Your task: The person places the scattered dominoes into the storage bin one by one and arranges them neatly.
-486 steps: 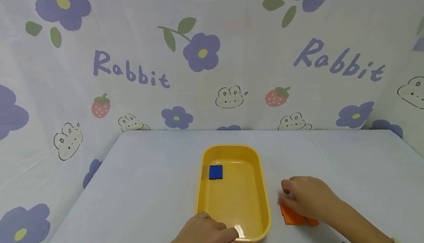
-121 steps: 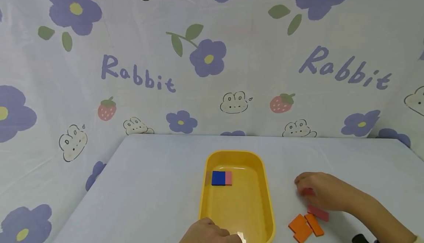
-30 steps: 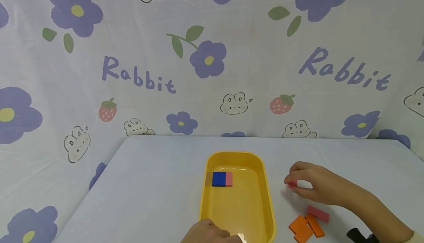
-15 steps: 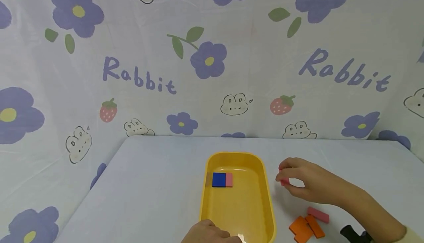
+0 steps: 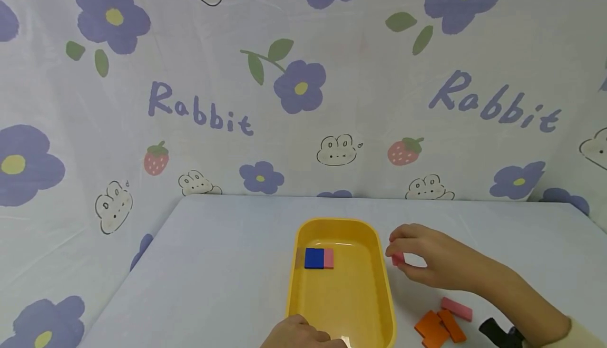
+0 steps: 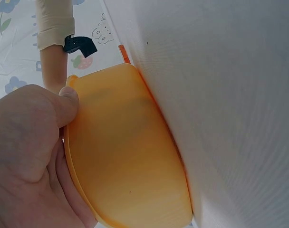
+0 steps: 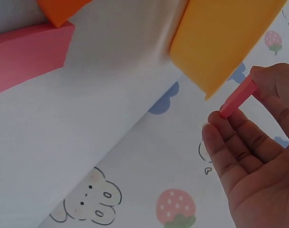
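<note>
My right hand [image 5: 431,255] pinches a small pink block [image 5: 398,259] between thumb and fingertips, just outside the right rim of the yellow tray [image 5: 390,306]. In the right wrist view this pink block [image 7: 239,98] slants, held by its two ends. My left hand [image 5: 303,333] grips the tray's near end; in the left wrist view the thumb of that hand [image 6: 25,142] bends over the rim. Inside the tray, toward its upper left, two blue blocks [image 5: 314,258] lie side by side, with a pink block [image 5: 329,258] set against their right edge.
On the table right of the tray lie several orange blocks [image 5: 432,327] close together. Another pink block [image 5: 457,309] lies just beyond them, below my right forearm. A black device [image 5: 500,333] sits at my right wrist. A printed cloth [image 5: 360,74] hangs behind the table.
Since the oldest frame, a pink block has joined the blue ones in the tray. Over the last second my right hand has carried its pink block left, close to the tray. My left hand stays put.
</note>
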A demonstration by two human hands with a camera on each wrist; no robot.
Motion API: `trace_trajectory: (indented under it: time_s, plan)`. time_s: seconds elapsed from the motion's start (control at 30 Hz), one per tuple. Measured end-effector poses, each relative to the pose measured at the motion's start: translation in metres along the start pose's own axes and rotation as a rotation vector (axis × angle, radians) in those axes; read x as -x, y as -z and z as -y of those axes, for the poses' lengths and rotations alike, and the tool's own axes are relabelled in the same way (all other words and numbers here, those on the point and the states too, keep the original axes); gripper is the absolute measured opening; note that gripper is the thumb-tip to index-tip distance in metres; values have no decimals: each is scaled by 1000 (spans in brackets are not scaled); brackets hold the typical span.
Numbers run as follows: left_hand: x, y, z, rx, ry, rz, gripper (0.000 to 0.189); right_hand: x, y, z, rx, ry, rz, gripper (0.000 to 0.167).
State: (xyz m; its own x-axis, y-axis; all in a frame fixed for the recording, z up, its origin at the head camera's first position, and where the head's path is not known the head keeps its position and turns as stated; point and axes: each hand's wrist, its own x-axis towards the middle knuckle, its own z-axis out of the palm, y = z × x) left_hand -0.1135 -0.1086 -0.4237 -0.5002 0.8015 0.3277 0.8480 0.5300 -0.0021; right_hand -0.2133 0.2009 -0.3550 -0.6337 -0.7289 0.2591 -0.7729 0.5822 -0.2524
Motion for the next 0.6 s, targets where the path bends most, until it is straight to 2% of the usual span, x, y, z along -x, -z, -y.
trace_trajectory:
  time_s: [0.13, 0.33, 0.6]
  plan:
    - [0, 1, 0, -4, -4, 7, 21, -4, 1, 3, -12, -8, 8, 24]
    - [-1, 1, 0, 13, 5, 26, 19, -11, -1, 6, 9, 39, -3, 23]
    - [-1, 1, 0, 46, 25, 36, 17, -20, -6, 10, 18, 36, 7, 18]
